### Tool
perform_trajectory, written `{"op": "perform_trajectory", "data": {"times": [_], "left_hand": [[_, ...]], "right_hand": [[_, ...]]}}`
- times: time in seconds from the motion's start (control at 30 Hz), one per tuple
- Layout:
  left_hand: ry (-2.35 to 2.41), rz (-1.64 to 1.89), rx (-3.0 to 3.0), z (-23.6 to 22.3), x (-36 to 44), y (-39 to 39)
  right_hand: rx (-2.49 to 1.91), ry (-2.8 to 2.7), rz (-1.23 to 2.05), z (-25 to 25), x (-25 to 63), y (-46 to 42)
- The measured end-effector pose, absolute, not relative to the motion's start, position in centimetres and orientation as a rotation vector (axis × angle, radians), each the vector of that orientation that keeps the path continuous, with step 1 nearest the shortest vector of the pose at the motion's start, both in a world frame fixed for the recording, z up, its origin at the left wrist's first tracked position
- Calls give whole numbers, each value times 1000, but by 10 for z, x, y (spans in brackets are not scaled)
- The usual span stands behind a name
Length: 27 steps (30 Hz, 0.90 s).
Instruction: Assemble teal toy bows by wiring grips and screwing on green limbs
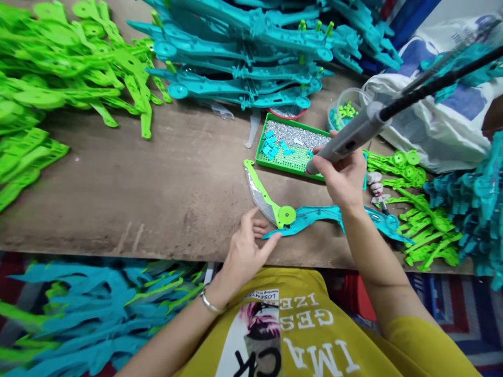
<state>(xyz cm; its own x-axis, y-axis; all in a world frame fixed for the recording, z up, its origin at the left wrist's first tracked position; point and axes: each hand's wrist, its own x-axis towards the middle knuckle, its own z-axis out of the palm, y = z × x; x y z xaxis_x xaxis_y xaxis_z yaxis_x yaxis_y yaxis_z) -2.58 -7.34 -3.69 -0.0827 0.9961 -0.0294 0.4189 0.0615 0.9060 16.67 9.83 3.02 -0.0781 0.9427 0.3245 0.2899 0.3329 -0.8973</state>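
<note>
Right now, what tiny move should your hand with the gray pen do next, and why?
Probably lower the tip of the gray pen-shaped tool onto the silver bits in the green tray. Your right hand holds the tip just over the tray, and your left hand is steadying the teal-and-green plastic piece, so nothing else seems to need moving first.

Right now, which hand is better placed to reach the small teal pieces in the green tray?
Right: the right hand holds a grey pen-shaped tool with its tip at the edge of the green tray, beside the small teal pieces. The left hand is farther away, on a teal plastic part.
</note>
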Motion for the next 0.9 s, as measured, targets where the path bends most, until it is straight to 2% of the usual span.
{"op": "perform_trajectory", "data": {"times": [0.1,0.23,0.43,0.9], "left_hand": [[1591,1016,1820,-46,-16,-81],[1623,1068,2066,-58,-10,-80],[1654,1124,1921,-61,-12,-80],[1647,1085,1879,-66,-11,-82]], "right_hand": [[-1125,-1572,818,34,157,114],[-1251,-1476,782,15,143,142],[-1328,-1532,743,-16,131,156],[-1218,-1439,801,-15,122,154]]}}
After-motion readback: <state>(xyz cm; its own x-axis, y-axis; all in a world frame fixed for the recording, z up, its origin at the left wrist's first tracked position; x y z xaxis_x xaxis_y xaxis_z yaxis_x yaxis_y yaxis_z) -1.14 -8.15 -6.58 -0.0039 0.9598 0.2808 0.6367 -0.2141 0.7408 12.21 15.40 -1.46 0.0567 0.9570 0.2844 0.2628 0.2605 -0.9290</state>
